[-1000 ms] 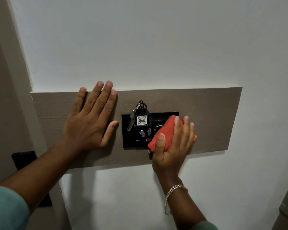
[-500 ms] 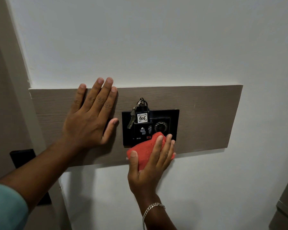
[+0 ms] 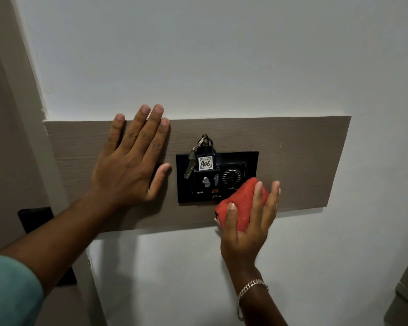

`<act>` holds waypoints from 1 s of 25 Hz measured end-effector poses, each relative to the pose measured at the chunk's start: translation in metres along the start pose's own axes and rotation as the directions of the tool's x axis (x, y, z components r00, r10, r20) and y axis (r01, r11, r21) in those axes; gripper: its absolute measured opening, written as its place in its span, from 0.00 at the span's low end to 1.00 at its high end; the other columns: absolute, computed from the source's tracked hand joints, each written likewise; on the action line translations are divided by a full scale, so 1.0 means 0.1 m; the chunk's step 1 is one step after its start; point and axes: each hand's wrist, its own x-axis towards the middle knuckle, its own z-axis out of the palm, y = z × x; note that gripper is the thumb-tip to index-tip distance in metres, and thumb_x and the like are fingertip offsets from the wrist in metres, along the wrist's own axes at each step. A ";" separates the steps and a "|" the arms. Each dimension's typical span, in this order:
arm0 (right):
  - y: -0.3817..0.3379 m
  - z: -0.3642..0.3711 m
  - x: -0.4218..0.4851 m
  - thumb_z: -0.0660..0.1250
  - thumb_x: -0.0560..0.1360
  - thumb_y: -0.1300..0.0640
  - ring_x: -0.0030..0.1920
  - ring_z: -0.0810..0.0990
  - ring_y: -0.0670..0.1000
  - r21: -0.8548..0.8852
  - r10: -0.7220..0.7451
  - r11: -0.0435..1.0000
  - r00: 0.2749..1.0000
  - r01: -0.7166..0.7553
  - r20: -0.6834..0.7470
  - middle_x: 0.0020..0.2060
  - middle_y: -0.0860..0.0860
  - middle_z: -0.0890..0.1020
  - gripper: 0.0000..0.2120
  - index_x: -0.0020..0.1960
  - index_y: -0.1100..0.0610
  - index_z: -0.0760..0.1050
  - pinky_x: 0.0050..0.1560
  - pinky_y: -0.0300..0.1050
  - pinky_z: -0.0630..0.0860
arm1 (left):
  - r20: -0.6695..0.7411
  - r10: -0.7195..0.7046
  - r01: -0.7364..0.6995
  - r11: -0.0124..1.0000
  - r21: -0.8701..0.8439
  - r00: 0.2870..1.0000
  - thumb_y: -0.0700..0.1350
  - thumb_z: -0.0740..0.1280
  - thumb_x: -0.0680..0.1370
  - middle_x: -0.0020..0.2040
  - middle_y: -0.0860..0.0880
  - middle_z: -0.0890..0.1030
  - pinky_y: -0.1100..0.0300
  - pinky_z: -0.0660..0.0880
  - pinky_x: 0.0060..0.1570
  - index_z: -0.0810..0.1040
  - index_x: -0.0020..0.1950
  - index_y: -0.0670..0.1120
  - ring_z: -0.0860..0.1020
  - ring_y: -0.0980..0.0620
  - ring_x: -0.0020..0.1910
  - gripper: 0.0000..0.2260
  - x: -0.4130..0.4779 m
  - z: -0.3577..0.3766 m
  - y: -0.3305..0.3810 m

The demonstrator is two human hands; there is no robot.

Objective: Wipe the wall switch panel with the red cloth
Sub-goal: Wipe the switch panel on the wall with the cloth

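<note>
The switch panel (image 3: 217, 176) is a black rectangle mounted flush on a wood-grain board (image 3: 292, 161) fixed to the white wall (image 3: 198, 55). Its long axis runs horizontally, tilted slightly in this view, and its face points out from the wall toward the person. A key card holder with a tag marked 406 (image 3: 205, 163) and a key (image 3: 190, 167) hang at its upper left; a round grille (image 3: 232, 177) sits at its right.

The red cloth (image 3: 243, 203) is bunched into a pad with its long axis running diagonally, from upper right to lower left. It lies over the panel's lower right corner and partly on the board below it. The right hand (image 3: 247, 222) grasps the cloth, thumb on its lower left end and fingers spread over its top, pressing it to the wall.

The left hand (image 3: 130, 165) grasps nothing; it rests flat and spread on the board, just beside the panel's left edge, apparently as a brace.

Step in hand: wiping the lower edge and right corner of the panel. The centre and upper left appear yet to be covered. The next stroke calls for carrying the pad up and left across the face, with light pressure near the hanging key and the switches, so that nothing is dislodged or toggled.
</note>
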 end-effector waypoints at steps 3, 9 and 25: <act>-0.04 -0.04 0.14 0.62 0.79 0.54 0.80 0.56 0.62 0.064 -0.176 0.983 0.984 0.173 0.037 0.80 0.50 0.53 0.28 0.77 0.51 0.60 0.69 0.71 0.69 | -0.005 -0.002 0.002 1.000 -0.005 1.000 0.55 0.54 0.80 0.81 0.39 0.53 0.40 0.48 0.78 0.53 0.81 0.38 0.53 0.40 0.81 0.34 0.01 0.00 0.00; -0.18 -0.06 0.54 0.59 0.79 0.51 0.81 0.55 0.61 -0.050 -0.435 0.890 0.877 0.453 0.202 0.79 0.59 0.59 0.27 0.77 0.49 0.62 0.77 0.68 0.56 | -0.012 -0.004 0.004 1.000 -0.007 1.000 0.56 0.55 0.80 0.81 0.39 0.53 0.41 0.48 0.78 0.54 0.81 0.39 0.53 0.41 0.81 0.34 0.00 0.01 0.00; -0.48 0.09 0.36 0.57 0.81 0.45 0.81 0.53 0.62 -0.056 -0.384 0.914 0.903 0.401 0.194 0.79 0.57 0.59 0.25 0.78 0.44 0.59 0.80 0.61 0.49 | 0.014 -0.016 0.016 1.000 -0.017 1.000 0.56 0.54 0.80 0.81 0.38 0.56 0.40 0.48 0.78 0.54 0.80 0.39 0.53 0.41 0.81 0.33 0.00 -0.03 0.01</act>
